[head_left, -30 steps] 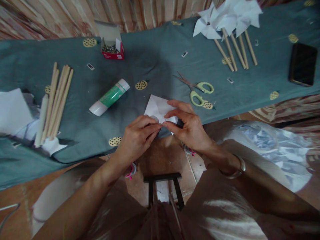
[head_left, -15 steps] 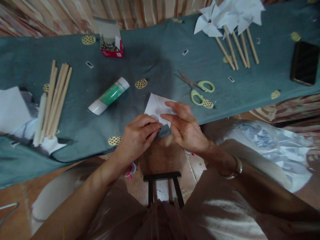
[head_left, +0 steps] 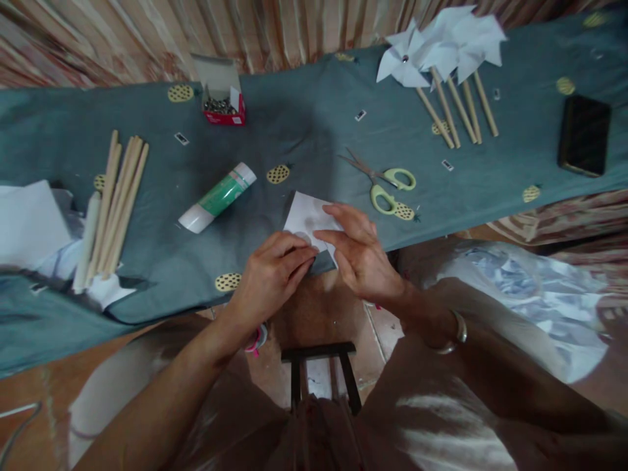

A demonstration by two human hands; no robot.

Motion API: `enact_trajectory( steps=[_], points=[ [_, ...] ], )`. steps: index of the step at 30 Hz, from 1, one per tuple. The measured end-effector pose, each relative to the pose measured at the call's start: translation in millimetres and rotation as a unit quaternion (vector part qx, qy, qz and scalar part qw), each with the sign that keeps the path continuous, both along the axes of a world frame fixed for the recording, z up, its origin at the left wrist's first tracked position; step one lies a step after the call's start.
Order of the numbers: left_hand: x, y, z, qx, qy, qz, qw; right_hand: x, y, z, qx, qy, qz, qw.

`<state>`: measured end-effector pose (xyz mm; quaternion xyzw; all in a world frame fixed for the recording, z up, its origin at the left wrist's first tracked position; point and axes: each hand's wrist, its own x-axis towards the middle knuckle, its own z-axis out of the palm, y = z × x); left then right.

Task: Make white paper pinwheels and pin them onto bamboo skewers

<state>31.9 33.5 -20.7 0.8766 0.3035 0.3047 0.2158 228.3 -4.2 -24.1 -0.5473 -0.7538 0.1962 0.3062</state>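
A small sheet of white paper (head_left: 305,212) lies near the front edge of the table, its lower part covered by my hands. My left hand (head_left: 275,269) pinches the sheet's lower left part between thumb and fingers. On the right side of the paper, my right hand (head_left: 366,255) rests with its fingers stretched out and apart, their tips touching the surface. Green-handled scissors (head_left: 380,180) lie open just beyond my right hand. A green and white glue stick (head_left: 218,197) lies to the upper left of my left hand.
Wooden sticks (head_left: 118,203) and white paper sheets (head_left: 29,222) lie at the left. A red box of metal pins (head_left: 223,111) stands at the back. Several white paper pinwheels (head_left: 407,59) lie back right, near a black phone (head_left: 585,136). A bag of paper pieces (head_left: 534,294) is below right.
The view has shifted slightly, so the table things appear a little lower. Both hands keep nearly the same pose on the paper.
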Motion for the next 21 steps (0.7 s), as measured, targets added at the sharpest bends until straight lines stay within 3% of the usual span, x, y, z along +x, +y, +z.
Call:
enact_trajectory(
  steps=[8,16,21],
  points=[
    [-1.9,-2.0,-1.4,0.02,0.016,-0.005,1.0,15.6,9.9,11.7,-0.022,0.034,-0.07,0.997],
    [-24.1,19.9,7.2,0.049,0.035,0.034,0.998,15.3,9.5,19.3,-0.024,0.031,-0.058,0.998],
    [-20.0,12.5,12.1,0.064,0.018,0.036,0.997,11.5,6.6,21.4,-0.03,0.028,-0.045,0.998]
  ],
)
